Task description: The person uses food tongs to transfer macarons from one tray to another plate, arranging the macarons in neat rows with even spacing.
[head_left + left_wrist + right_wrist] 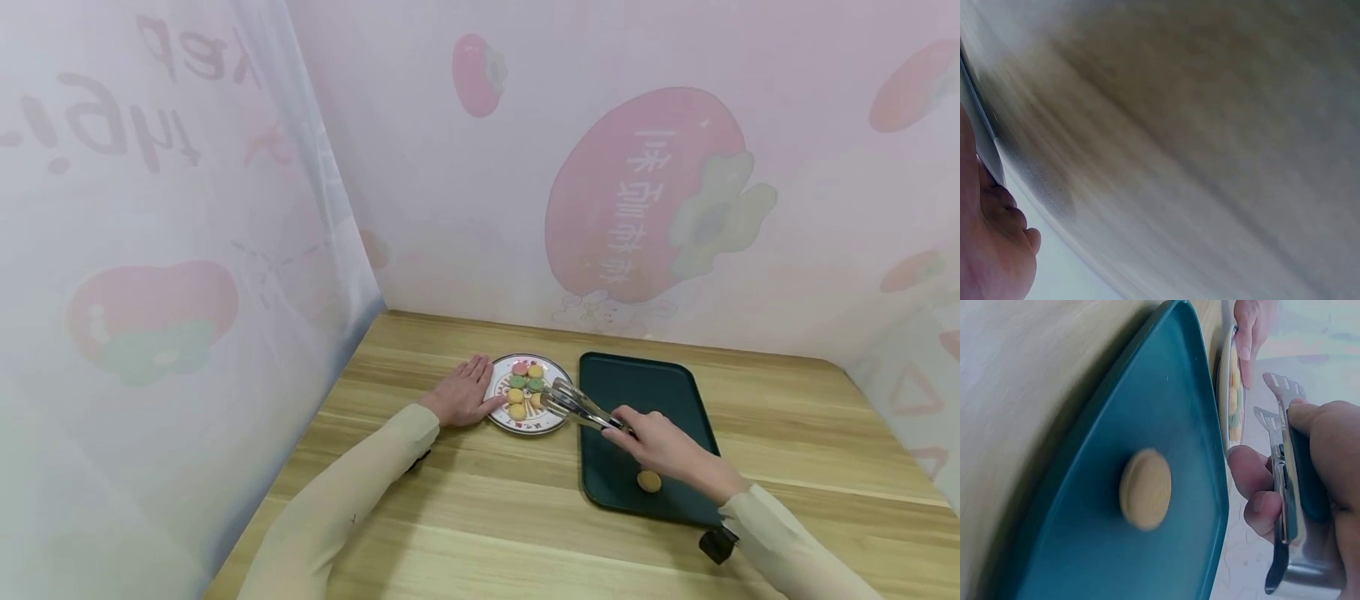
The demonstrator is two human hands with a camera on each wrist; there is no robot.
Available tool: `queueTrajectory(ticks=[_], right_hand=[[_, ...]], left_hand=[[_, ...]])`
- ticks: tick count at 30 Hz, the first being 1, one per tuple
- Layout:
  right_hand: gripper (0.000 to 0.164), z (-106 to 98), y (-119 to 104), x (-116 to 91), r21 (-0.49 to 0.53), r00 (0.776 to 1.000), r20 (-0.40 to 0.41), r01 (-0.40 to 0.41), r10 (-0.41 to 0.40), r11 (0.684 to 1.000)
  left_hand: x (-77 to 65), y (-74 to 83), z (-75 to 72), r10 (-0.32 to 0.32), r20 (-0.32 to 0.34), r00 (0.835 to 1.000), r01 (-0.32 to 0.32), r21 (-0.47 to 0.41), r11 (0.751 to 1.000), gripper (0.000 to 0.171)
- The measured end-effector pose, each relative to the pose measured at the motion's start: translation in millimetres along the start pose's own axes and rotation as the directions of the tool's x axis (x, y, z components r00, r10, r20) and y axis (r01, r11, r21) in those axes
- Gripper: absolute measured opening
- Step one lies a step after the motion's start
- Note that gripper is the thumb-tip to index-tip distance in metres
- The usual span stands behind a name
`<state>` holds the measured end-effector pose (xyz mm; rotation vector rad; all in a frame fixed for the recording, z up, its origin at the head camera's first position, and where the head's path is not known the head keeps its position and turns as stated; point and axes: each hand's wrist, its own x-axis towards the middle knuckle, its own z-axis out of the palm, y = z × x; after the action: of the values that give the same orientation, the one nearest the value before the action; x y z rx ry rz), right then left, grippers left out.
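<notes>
My right hand (660, 446) grips metal serving tongs (581, 406) with dark handle grips. Their slotted tips reach over the right side of a round patterned plate (551, 427). In the right wrist view the tips of the tongs (1279, 403) stand apart, and I see nothing between them. On the plate sit several small round cookies (517, 412), yellow, green and pink. My left hand (461, 396) rests at the plate's left rim, fingers extended and thumb over the edge. One tan cookie (1145, 489) lies on a dark green tray (1166, 381), below my right hand.
The tray (637, 379) stands right of the plate on a wood-grain table (465, 508). Pale printed curtains (420, 167) enclose the table's back and left side. A black device (718, 546) sits at the right wrist.
</notes>
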<state>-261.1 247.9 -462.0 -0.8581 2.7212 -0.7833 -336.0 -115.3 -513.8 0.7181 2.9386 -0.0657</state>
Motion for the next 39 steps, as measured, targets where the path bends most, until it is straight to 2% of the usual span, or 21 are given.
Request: queueTrajectory(ticks=[9, 13, 20, 31, 39], right_hand=[[0.021, -12, 6, -22, -0.081, 0.995, -0.062, 0.076, -0.081, 0.994], [0.025, -16, 7, -31, -0.111, 0.992, -0.072, 0.1, -0.108, 0.989], [0.034, -24, 11, -45, -0.109, 0.998, -0.037, 0.054, -0.058, 0.993], [0.029, -38, 18, -74, -0.154, 0.989, -0.08, 0.113, -0.126, 0.982], [0.029, -38, 26, -93, -0.169, 0.995, -0.055, 0.073, -0.083, 0.983]], left_hand=[[-0.2, -1.0, 1.2, -0.013, 0.005, 1.0, 0.013, 0.0, 1.0, 0.087], [-1.3, -1.0, 1.3, -0.015, 0.006, 1.0, 0.015, -0.002, 1.0, 0.087], [-2.4, -1.4, 3.1, -0.014, 0.016, 1.0, 0.014, 0.006, 1.0, 0.087], [-2.8, 0.6, -0.4, -0.01, 0.01, 1.0, 0.01, 0.002, 1.0, 0.086], [-0.2, 1.0, -0.5, -0.012, 0.014, 1.0, 0.012, 0.004, 1.0, 0.086]])
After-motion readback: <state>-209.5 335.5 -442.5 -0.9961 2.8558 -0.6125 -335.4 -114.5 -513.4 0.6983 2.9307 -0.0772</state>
